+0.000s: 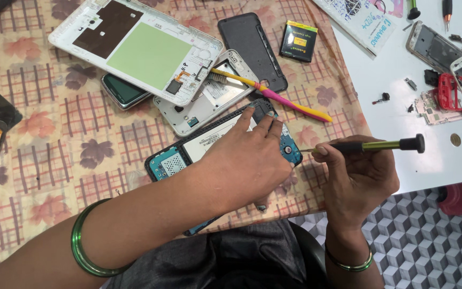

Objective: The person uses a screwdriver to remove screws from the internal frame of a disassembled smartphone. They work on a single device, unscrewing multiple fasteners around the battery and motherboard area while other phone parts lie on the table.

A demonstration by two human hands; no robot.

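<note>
left hand [247, 160]: you've got it pressed flat over the opened phone [188, 152], fingers spread narrow and bearing down on the middle of it. My guess is that's just to stop it sliding on the cloth while you work.
right hand [351, 171]: wrapped around a screwdriver [370, 145], held nearly level, with the tip pointing left at the phone's right end beside the blue board. Thumb and fingers are closed on the shaft, cap end sticking out to the right.
the phone: back is off, blue circuit parts showing at both ends. It sits at the near edge of the table, right in front of you, tilted diagonally.
parts pile: farther back there's a big white tablet shell [135, 45], a smaller white phone frame under a pink-and-yellow toothbrush [274, 93], a black back cover [252, 51] and a small battery [298, 40]. Probably parked there to stay out of the way.
surface: checked floral tablecloth [54, 144] on the left; a white table [402, 123] on the right with a red frame, screws and other bits.
room: patterned cube-look floor tiles [423, 235] show near right. Green bangles on both your wrists.
</note>
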